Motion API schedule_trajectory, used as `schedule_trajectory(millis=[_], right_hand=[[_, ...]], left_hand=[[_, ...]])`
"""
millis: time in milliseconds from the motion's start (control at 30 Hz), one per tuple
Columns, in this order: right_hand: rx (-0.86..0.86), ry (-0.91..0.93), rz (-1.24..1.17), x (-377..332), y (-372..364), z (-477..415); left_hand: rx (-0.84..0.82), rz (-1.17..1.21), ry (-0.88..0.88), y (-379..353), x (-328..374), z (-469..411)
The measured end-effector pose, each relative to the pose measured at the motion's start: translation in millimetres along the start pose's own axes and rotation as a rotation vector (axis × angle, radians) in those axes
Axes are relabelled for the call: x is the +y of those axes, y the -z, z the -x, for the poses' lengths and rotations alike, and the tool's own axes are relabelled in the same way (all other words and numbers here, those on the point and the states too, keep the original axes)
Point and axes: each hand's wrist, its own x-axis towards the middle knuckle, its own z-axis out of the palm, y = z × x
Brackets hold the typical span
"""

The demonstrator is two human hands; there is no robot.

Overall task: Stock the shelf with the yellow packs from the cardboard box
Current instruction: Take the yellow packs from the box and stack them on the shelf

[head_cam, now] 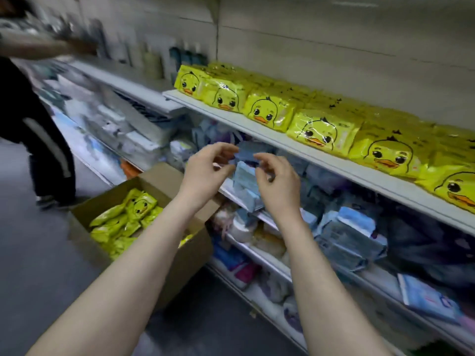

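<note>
A row of yellow duck-face packs [270, 110] lines the front of the white upper shelf [257, 132], running to the right edge. More yellow packs [123, 222] lie loose in an open cardboard box [190, 255] on the floor, below and left of my arms. My left hand [205, 173] and my right hand [277, 181] hover in mid-air in front of the lower shelf, fingers curled and apart, holding nothing. Both hands sit below the upper shelf's edge, above and right of the box.
Blue and purple packs [347, 232] crowd the lower shelves behind my hands. Bottles [154, 60] stand further left on the upper shelf. A person in dark trousers [43, 140] stands on the grey floor at the left, reaching toward the shelving.
</note>
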Motion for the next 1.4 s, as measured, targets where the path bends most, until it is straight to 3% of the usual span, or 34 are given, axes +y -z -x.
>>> schedule_trajectory(millis=[500, 900, 1400], right_hand=[[-0.293, 0.044, -0.136, -40, -199, -1], [-0.390, -0.032, -0.115, -15, -335, -57], [-0.462, -0.297, 0.035, 24, -400, -26]], left_hand=[[0.151, -0.071, 0.276, 138, -146, 18], [0.016, -0.130, 0.330, 177, -264, -59], [-0.225, -0.099, 0.375, 166, -377, -72]])
